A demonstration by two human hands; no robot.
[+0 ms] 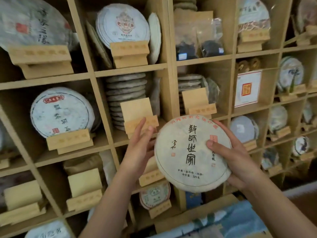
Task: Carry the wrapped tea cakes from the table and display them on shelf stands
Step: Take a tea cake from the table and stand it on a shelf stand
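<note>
Right grip (229, 157) clasping, left grip (140, 143) flat-fingered.

Two bare forearms rise from the lower edge of the frame, one at lower centre and one at lower right, both uncovered up to the frame's edge, with no sleeve or cuff in view. The left hand (139, 143), at centre, and the right hand (235, 157), right of centre, are ungloved. The fingernails are short and unpainted. No ring, watch or bracelet shows on either hand or wrist.
</note>
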